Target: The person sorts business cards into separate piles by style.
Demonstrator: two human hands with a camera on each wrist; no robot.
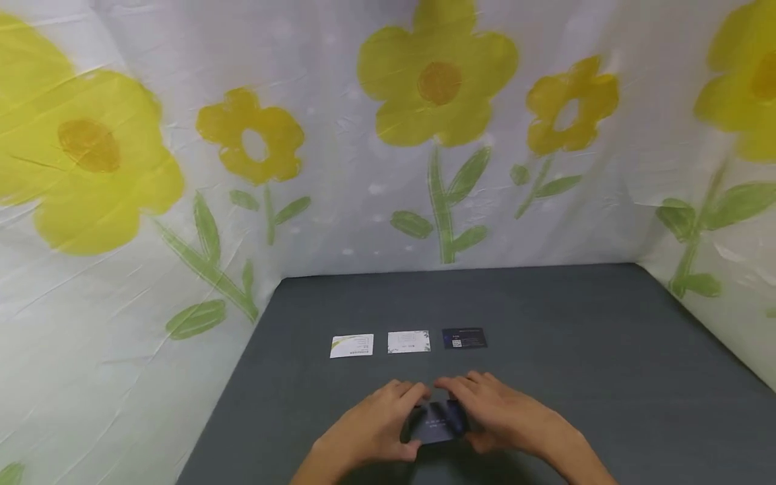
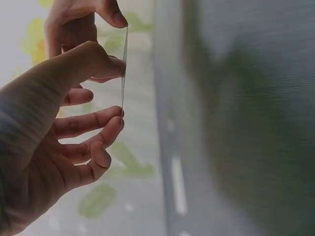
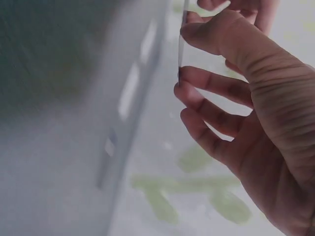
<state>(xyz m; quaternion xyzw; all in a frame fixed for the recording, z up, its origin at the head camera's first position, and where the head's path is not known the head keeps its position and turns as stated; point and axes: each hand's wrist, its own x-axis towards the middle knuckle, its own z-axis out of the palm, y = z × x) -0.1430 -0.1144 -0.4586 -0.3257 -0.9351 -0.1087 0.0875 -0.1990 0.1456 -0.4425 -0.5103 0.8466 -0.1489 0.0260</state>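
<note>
Both hands hold a dark business card (image 1: pixel 432 431) with faint light print, low in the middle of the head view. My left hand (image 1: pixel 378 426) pinches its left end, thumb at the near edge and fingers at the far edge. At the other end, my right hand (image 1: pixel 503 416) grips it the same way. The wrist views show the card (image 2: pixel 124 91) nearly edge-on as a thin line, raised above the tabletop. Beyond the hands lie a white card with a yellow curve (image 1: pixel 351 345), a white card with leafy corners (image 1: pixel 409 341) and a dark card with a square code (image 1: pixel 464 338).
The three cards form a row across the dark grey table (image 1: pixel 564 323). White sheeting (image 1: pixel 339 202) printed with yellow flowers and green leaves hangs behind the table and along both sides.
</note>
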